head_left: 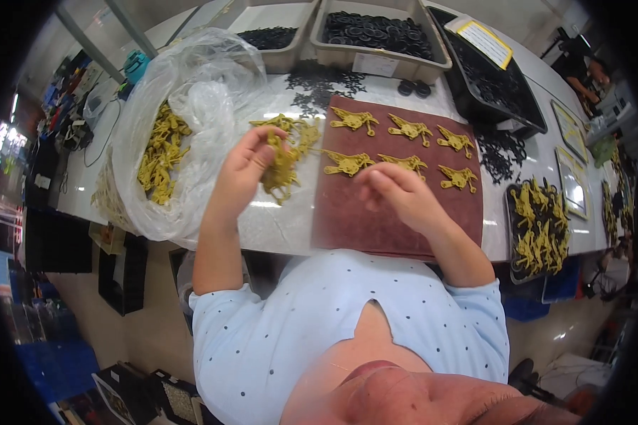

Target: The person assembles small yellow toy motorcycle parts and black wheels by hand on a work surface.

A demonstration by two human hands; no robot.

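Bunch of yellow-green pieces (280, 172) grasped in the fingers of the left hand (244, 168), above the worktop (283, 230), at nine o'clock from the dark red mat (376, 237). Fingers of the right hand (407, 202) half curled over the mat; cannot tell if anything small between them. Probably better to hold the bunch lightly, to pull out one piece by its thick body and not to bend the thin legs; then lay it flat, turned the same way as the six laid pieces (457, 178), in two rows of three. Take care with the lower middle one, partly hidden just beyond the right hand: easy to push with the knuckles. At one o'clock from the bunch, loose pieces (306, 134), close to the mat and likely to tangle. At ten, a wrinkled clear bag (216, 106) with more pieces inside, spreading close to the left hand. From the mat, at eleven, scattered black parts (319, 86); at twelve, a grey bin (332, 59) of black rings; at four, a black tray (521, 275) heaped with yellow-green pieces.
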